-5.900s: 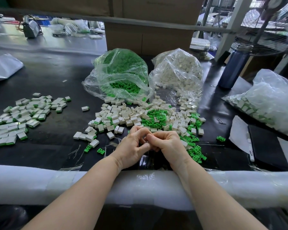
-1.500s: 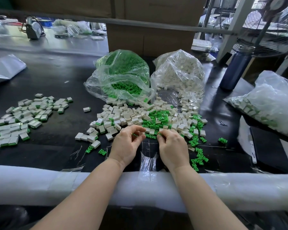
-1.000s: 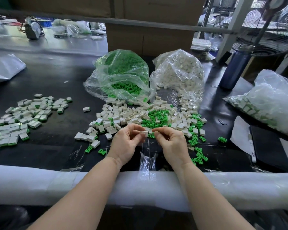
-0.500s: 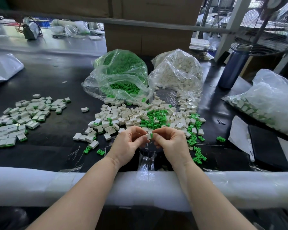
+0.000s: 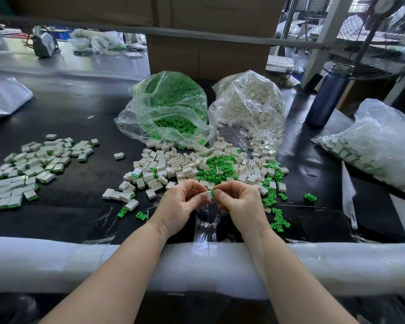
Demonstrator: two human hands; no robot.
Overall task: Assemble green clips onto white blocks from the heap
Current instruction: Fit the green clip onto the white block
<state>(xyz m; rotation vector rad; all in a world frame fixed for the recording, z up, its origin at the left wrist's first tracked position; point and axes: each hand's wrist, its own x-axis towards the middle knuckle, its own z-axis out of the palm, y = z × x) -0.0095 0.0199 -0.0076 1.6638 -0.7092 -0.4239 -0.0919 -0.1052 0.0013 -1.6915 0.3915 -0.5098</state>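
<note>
Just above the table's near edge, my left hand (image 5: 181, 203) pinches a small white block (image 5: 208, 195). A green clip (image 5: 212, 194) sits at the block's right end, and my right hand (image 5: 239, 202) pinches it there. Beyond my hands lies the mixed heap of white blocks (image 5: 173, 168) and green clips (image 5: 214, 168). More loose green clips (image 5: 277, 218) are strewn to the right of my right hand.
A clear bag of green clips (image 5: 171, 108) and a clear bag of white blocks (image 5: 250, 106) lie open behind the heap. Assembled pieces (image 5: 31, 167) are spread at the left. A blue bottle (image 5: 327, 94) and another bag (image 5: 379, 146) stand right. A white padded rail (image 5: 56, 265) borders the near edge.
My hands picked a block and a clip from the heap, lifted them and brought them together. The clip now sits at the block's right end.
</note>
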